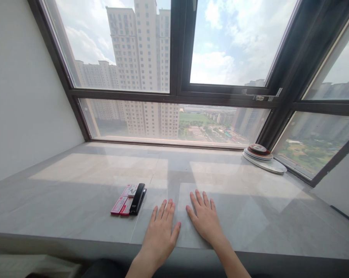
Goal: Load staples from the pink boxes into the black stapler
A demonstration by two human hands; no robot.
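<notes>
My left hand lies palm down near the front edge of the pale marble-look windowsill, fingers stretched out and thumb apart. To its right, my right hand rests flat on the same surface with its fingers spread. Neither holds anything. Left of my left hand, and apart from it, a black stapler lies beside several small pink-and-white boxes; one white box with a printed picture touches the stapler's far part.
A stack of round plates or discs sits in the far right corner, by the dark window frame. The sill's front edge runs below my wrists. A white wall bounds the left side. A window handle sticks out above.
</notes>
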